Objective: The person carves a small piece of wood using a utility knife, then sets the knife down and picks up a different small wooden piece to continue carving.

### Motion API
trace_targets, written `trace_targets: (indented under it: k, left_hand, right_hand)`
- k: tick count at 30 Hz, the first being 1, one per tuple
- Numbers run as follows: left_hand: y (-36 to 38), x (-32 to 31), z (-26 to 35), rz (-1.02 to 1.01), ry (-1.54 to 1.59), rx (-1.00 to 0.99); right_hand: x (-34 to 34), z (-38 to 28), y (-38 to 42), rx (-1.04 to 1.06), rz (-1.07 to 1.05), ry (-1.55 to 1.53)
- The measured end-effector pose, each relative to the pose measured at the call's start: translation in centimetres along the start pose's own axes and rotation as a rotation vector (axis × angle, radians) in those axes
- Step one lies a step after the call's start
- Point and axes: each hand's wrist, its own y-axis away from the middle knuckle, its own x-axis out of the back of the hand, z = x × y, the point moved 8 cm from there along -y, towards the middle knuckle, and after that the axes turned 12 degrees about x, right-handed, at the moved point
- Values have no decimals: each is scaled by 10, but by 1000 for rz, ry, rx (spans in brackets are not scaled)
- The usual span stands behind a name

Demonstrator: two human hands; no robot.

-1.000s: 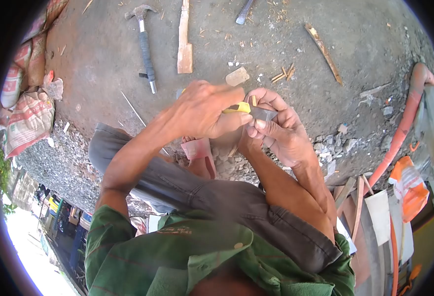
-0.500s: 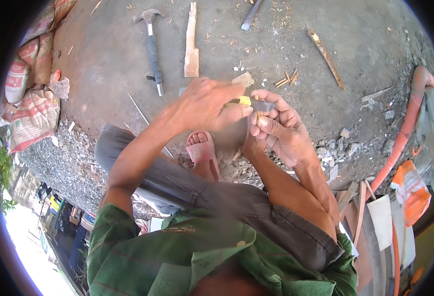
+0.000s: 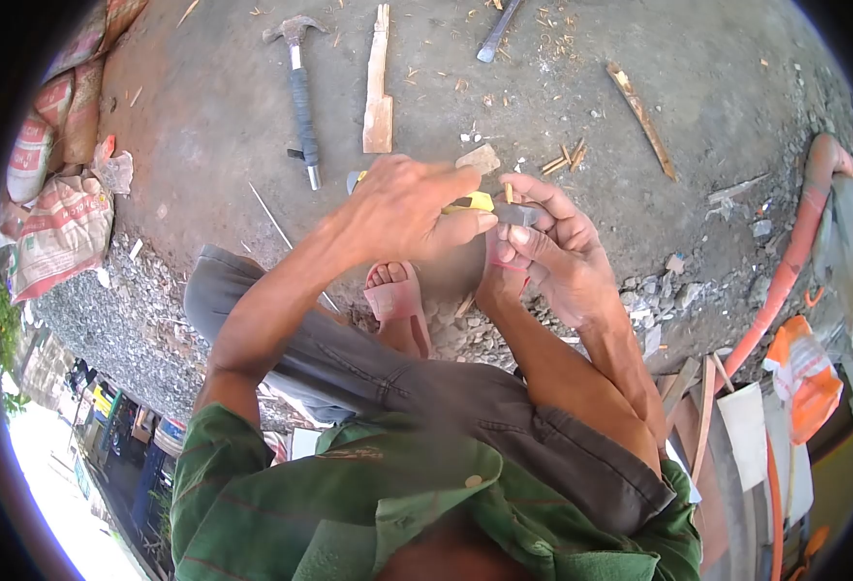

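Note:
My left hand (image 3: 407, 208) is wrapped around a utility knife with a yellow body (image 3: 480, 201). Its grey blade (image 3: 518, 214) points right, toward the other hand. A small wooden stick (image 3: 509, 193) is pinched between the thumb and fingers of my right hand (image 3: 567, 252), and the blade lies against or very near it. Fingers hide part of the stick, so exact contact cannot be made out. Just beyond the hands lies a flat wood scrap (image 3: 480, 158), with several short sticks (image 3: 567, 158) to its right.
Farther off on the ground are a claw hammer (image 3: 302, 107), a notched wood piece (image 3: 378, 87), a metal chisel-like bar (image 3: 496, 34) and a wooden strip (image 3: 642, 123). Cement sacks (image 3: 63, 228) stand left; an orange hose (image 3: 796, 247) curves right. Gravel (image 3: 116, 305) surrounds my sandalled feet.
The blade has shifted slightly left and down against the fingers. More of the small stick now shows standing up above the blade. My right hand's fingers have moved a little.

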Motion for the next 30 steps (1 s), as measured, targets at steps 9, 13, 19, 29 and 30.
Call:
trace_targets:
  k: [9, 13, 19, 29, 30]
  left_hand:
    - [-1, -5, -7, -117, -6, 48]
    - [3, -7, 0, -85, 26, 4]
    - [-1, 1, -6, 22, -10, -18]
    - [-2, -6, -9, -51, 6, -17]
    - [-1, -5, -10, -43, 5, -6]
  right_hand:
    - [6, 8, 2, 50, -33, 112]
    - [0, 5, 3, 41, -28, 157]
    - [0, 3, 4, 34, -52, 163]
    - [-1, 3, 5, 5, -43, 155]
    - [-3, 3, 3, 3, -58, 154]
